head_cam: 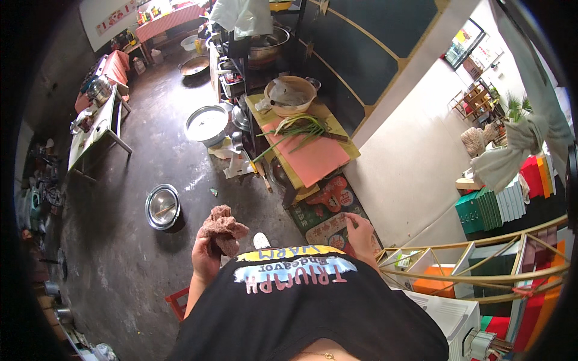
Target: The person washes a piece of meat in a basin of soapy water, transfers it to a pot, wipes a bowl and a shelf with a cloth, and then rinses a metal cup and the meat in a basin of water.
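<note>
A crumpled brown cloth (223, 230) is bunched in my left hand (205, 255), in front of my body at the lower middle. My right hand (360, 232) holds nothing; its fingers are bent and apart, above a patterned floor mat (325, 198). Ahead stands a low table with a pink cutting board (311, 158). Green onions (302, 131) lie across the board, and behind them a beige basin (290, 95) has a clear plastic bag in it.
On the floor at left stands a metal basin (163, 206); a larger white-looking basin (207, 124) is farther ahead. A narrow table (92, 140) stands far left. A bamboo-framed shelf (469, 275) is close at my right. Part of a red stool (177, 303) shows beside my left arm.
</note>
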The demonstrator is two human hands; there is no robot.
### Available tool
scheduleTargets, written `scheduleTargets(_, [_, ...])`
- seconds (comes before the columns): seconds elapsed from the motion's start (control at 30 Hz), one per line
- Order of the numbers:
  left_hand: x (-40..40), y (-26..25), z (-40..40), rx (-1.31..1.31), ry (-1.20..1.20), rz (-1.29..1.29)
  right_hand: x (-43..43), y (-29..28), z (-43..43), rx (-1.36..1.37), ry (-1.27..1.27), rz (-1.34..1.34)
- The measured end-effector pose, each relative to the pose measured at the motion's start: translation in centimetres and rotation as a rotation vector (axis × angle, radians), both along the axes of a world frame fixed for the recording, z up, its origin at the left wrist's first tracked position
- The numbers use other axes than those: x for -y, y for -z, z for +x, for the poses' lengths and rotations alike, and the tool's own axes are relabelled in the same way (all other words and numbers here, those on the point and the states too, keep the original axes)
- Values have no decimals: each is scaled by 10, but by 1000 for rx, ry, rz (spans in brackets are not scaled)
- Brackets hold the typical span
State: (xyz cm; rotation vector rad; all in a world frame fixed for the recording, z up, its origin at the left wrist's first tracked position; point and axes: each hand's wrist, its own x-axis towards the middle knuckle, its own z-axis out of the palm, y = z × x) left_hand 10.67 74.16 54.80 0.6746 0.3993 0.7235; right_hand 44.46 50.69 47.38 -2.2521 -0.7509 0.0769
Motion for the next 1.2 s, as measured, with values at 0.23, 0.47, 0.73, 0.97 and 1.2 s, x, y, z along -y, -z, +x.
scheduleTargets(0.23, [-102, -2, 17, -152, -59, 23, -136, -6, 32, 31, -107, 11])
scheduleTargets(0.47, [-145, 9, 31, -49, -148, -61, -253, -18, 131, 304, -271, 55])
scheduleTargets(0.73, [-178, -20, 48, -75, -320, -52, -452, -50, 152, 209, -138, -182])
scheduleTargets(0.97, [-202, -27, 60, -84, -404, -66, -527, 14, 235, -142, -275, -297])
scheduleTargets(1.2, [-233, -29, 78, -26, -350, -84, -516, -28, 293, -144, -82, 280])
